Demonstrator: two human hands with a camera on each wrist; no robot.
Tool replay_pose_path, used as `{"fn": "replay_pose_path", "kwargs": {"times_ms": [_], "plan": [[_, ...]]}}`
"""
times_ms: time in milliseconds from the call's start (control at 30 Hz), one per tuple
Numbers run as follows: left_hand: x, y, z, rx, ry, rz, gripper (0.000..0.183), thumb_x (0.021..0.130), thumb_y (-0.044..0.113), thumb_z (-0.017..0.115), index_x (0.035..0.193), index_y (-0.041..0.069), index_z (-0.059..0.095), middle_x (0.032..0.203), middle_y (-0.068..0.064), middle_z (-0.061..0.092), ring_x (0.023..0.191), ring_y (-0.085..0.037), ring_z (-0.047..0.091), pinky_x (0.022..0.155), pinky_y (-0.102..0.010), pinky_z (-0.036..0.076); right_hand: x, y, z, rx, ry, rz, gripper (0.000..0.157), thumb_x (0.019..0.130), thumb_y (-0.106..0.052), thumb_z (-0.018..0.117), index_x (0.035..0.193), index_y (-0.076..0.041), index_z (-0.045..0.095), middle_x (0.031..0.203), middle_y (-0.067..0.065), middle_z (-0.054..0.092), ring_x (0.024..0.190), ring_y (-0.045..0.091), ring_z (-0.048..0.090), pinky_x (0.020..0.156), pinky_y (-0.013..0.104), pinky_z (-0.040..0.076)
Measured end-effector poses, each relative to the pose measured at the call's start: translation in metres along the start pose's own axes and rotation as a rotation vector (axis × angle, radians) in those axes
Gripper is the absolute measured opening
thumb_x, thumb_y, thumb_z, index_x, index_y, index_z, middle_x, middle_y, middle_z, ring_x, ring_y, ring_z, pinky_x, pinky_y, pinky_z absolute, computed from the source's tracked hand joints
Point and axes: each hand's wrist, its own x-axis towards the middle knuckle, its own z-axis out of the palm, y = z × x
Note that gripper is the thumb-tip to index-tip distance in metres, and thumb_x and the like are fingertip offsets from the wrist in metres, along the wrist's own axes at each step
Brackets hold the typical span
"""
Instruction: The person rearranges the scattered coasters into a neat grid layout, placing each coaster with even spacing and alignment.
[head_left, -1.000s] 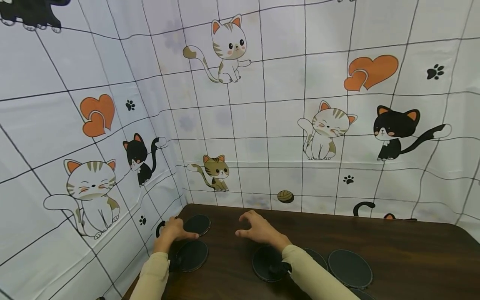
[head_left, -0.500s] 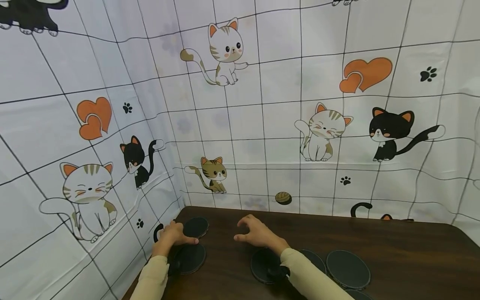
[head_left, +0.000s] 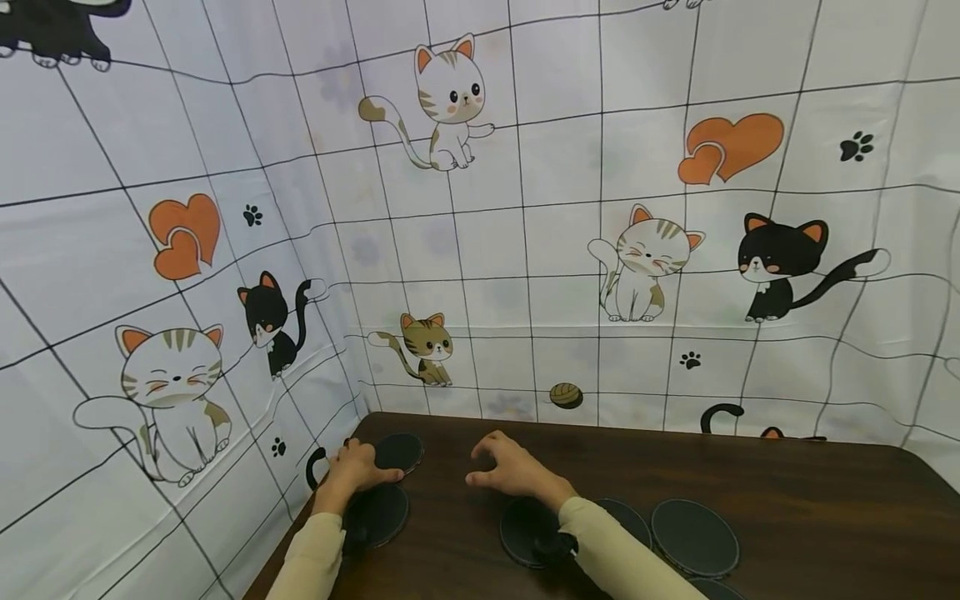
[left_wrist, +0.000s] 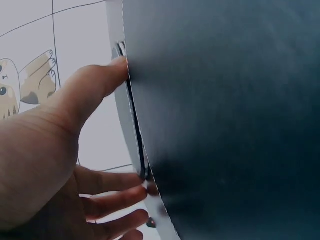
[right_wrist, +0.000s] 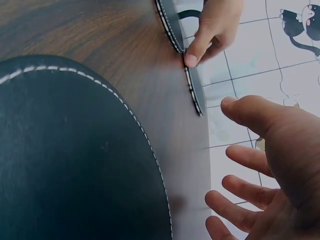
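Round black leather-look coasters with white stitched rims lie on a dark wooden table. At the far left corner, my left hand [head_left: 352, 477] holds the rim of the far coaster [head_left: 402, 452], thumb on its near side and fingers toward its left side. In the left wrist view, the thumb and index fingertip meet that coaster's edge near opposite ends. A second coaster [head_left: 388, 515] lies just nearer, partly under the left wrist. My right hand [head_left: 517, 473] hovers with thumb and fingers spread, holding nothing. Below its wrist lies another coaster [head_left: 521, 529], partly hidden.
More coasters lie to the right: one partly behind the right sleeve [head_left: 626, 521], a fully visible coaster [head_left: 696, 537], and one cut off at the bottom [head_left: 716, 590]. A white cat-print cloth [head_left: 555, 308] hangs along the table's back and left side.
My left hand has shifted slightly right, and the far coaster has moved with it. The right hand keeps its place. The head view has tilted a little.
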Motion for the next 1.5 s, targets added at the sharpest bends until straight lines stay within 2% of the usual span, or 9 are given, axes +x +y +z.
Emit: {"fn": "replay_pose_path", "kwargs": {"times_ms": [167, 400, 633, 900, 1133, 1500], "plan": [[0.003, 0.006, 0.006, -0.003, 0.004, 0.072, 0.074, 0.081, 0.053, 0.083, 0.114, -0.01, 0.062, 0.115, -0.028, 0.052, 0.109, -0.05, 0.049, 0.091, -0.067, 0.037, 0.002, 0.001, 0.002, -0.025, -0.001, 0.014, 0.046, 0.09, -0.037, 0.08, 0.122, -0.007, 0.066, 0.138, 0.016, 0.049, 0.12, 0.039, 0.054, 0.093, 0.058, 0.047], [0.002, 0.023, 0.01, -0.017, -0.049, 0.178, 0.085, 0.081, 0.055, 0.082, 0.132, -0.009, 0.058, 0.131, -0.029, 0.049, 0.122, -0.051, 0.044, 0.097, -0.068, 0.034, 0.004, 0.004, 0.008, -0.052, -0.011, 0.033, 0.053, 0.083, -0.036, 0.088, 0.122, -0.007, 0.067, 0.136, 0.015, 0.05, 0.12, 0.039, 0.054, 0.095, 0.059, 0.046], [0.001, 0.037, 0.013, -0.04, -0.087, 0.247, 0.081, 0.08, 0.053, 0.084, 0.132, -0.004, 0.06, 0.135, -0.024, 0.049, 0.127, -0.047, 0.041, 0.103, -0.067, 0.029, 0.004, 0.005, 0.007, -0.121, 0.025, 0.03, 0.054, 0.08, -0.035, 0.09, 0.119, -0.006, 0.068, 0.134, 0.017, 0.052, 0.122, 0.04, 0.052, 0.096, 0.068, 0.039], [0.005, 0.054, 0.014, -0.023, -0.13, 0.333, 0.079, 0.076, 0.053, 0.087, 0.131, 0.001, 0.063, 0.137, -0.019, 0.049, 0.13, -0.043, 0.04, 0.104, -0.063, 0.03, 0.001, 0.009, 0.004, -0.207, 0.043, 0.068, 0.073, 0.075, -0.045, 0.091, 0.128, -0.002, 0.065, 0.136, 0.019, 0.051, 0.122, 0.041, 0.049, 0.097, 0.065, 0.036], [0.004, 0.054, 0.011, -0.036, -0.153, 0.376, 0.078, 0.074, 0.048, 0.09, 0.13, 0.001, 0.063, 0.138, -0.019, 0.049, 0.131, -0.044, 0.041, 0.103, -0.063, 0.031, 0.003, 0.012, 0.007, -0.238, 0.028, 0.06, 0.075, 0.073, -0.051, 0.091, 0.126, -0.004, 0.068, 0.135, 0.017, 0.051, 0.121, 0.04, 0.046, 0.095, 0.062, 0.033], [0.003, 0.051, 0.016, -0.078, -0.16, 0.419, 0.071, 0.075, 0.045, 0.09, 0.124, 0.001, 0.064, 0.136, -0.018, 0.051, 0.129, -0.043, 0.044, 0.103, -0.062, 0.032, 0.003, 0.011, 0.012, -0.235, 0.048, 0.072, 0.065, 0.075, -0.047, 0.091, 0.117, -0.003, 0.07, 0.132, 0.015, 0.054, 0.12, 0.039, 0.048, 0.095, 0.061, 0.034]]}}
